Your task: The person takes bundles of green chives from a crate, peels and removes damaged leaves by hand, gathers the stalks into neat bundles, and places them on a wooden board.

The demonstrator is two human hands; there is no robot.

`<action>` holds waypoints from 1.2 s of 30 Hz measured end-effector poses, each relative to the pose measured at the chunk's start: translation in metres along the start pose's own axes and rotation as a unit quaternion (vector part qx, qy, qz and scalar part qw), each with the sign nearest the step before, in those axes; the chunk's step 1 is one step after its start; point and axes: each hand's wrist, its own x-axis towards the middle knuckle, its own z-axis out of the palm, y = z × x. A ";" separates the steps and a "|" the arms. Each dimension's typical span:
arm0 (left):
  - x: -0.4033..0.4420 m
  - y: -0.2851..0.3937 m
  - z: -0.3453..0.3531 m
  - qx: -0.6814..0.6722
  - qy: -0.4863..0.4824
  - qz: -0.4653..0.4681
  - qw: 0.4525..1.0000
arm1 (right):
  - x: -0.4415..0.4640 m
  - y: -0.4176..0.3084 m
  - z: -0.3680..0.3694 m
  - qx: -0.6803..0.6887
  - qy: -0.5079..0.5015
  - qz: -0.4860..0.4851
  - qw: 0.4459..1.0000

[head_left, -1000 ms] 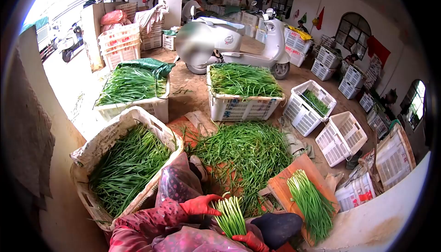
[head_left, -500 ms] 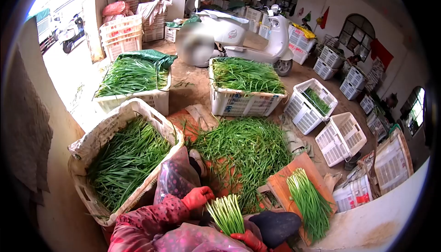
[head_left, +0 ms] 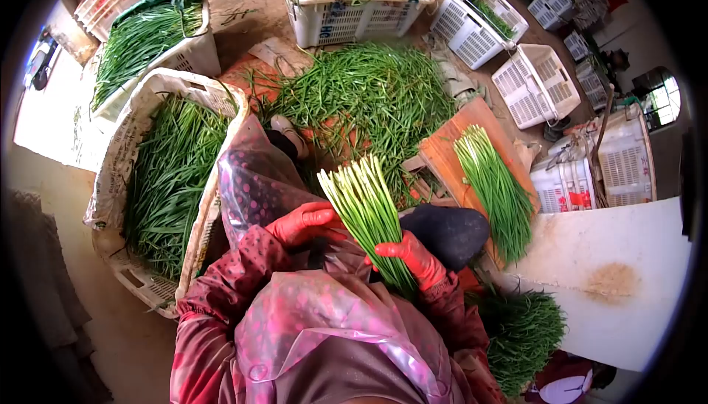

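Observation:
My right hand (head_left: 410, 256), in a red rubber glove, is wrapped round a bunch of green stalks (head_left: 369, 220) with pale ends pointing up and away from me. My left hand (head_left: 304, 224), also gloved in red, is beside the bunch on its left, fingers extended and nothing seen in them. To the right, a second bunch (head_left: 495, 190) lies on an orange-brown wooden board (head_left: 438, 149). A white basket (head_left: 110, 138) of loose green stalks stands at my left. A loose heap of stalks (head_left: 376, 91) covers the floor ahead.
Crates filled with stalks (head_left: 354, 21) stand beyond the heap. Another white crate (head_left: 536, 87) is at the right. More greens (head_left: 520, 338) are low at my right side, near a white panel (head_left: 612, 279). A shoe (head_left: 289, 135) shows beside the heap.
The view has tilted down. The held bunch is raised higher in front of me, with my right hand now fully in sight. My left hand has opened beside it.

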 end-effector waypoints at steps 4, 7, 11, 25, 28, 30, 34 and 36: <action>0.051 0.006 0.009 -0.125 -0.058 0.146 0.980 | 0.019 -0.023 0.022 0.003 -0.034 0.015 0.999; 0.060 0.028 0.029 -0.194 -0.056 0.135 0.970 | 0.028 -0.027 0.023 0.046 -0.090 0.039 0.994; 0.062 0.024 0.022 -0.197 -0.030 0.137 0.970 | 0.041 -0.052 -0.009 -0.266 -0.112 -0.051 0.956; 0.073 0.017 0.029 -0.145 -0.074 0.067 0.984 | 0.115 -0.131 0.032 -0.460 -0.074 -0.145 0.873; 0.074 0.012 0.026 -0.143 -0.073 0.086 0.983 | 0.108 -0.132 0.043 -0.456 -0.075 -0.084 0.883; 0.078 0.009 0.022 -0.131 -0.083 0.098 0.983 | 0.111 -0.128 0.036 -0.429 -0.104 -0.095 0.892; 0.071 0.020 0.025 -0.158 0.095 0.131 0.974 | 0.109 -0.104 0.016 -0.374 0.021 -0.269 0.887; 0.073 0.033 0.016 -0.097 0.109 0.208 0.967 | 0.089 -0.081 0.013 -0.374 0.054 -0.278 0.883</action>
